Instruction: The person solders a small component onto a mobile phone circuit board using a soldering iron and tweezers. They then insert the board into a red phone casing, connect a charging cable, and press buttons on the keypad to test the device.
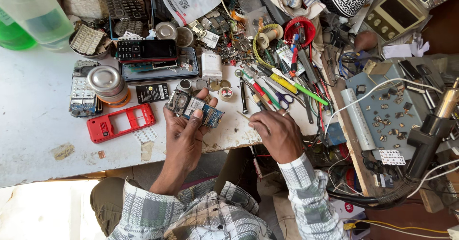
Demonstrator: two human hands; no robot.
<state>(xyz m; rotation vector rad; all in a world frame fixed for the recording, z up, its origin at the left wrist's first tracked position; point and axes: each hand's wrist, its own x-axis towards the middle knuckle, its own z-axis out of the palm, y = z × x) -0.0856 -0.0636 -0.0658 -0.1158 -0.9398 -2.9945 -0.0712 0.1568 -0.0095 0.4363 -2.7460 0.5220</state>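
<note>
Left hand [184,132]: palm up over the desk's front edge, fingers [203,96] curled around a stripped phone circuit board [195,109], thumb along its near side.
Circuit board: lies tilted across the left fingers, blue-green with a round metal part at its left end; held just above the desk.
Right hand [277,133]: knuckles up just right of the left hand, fingers bent downward and drawn together near the desk edge; whether they pinch anything cannot be told.
Ring: a thin band on one right finger [283,114].
Desk [38,120]: white, worn surface, chipped along the front edge.
Red phone frame [121,122]: flat on the desk, left of the left hand.
Black keypad phone [146,50]: resting on a dark slab behind the board.
Round metal tin [106,81]: stands left of the phone.
White charger block [211,66]: behind the left fingers.
Tools: screwdrivers, scissors [283,98] and a green pen [308,92] heaped beyond the right hand.
Blue mat [377,120]: far right, strewn with tiny chips.
</note>
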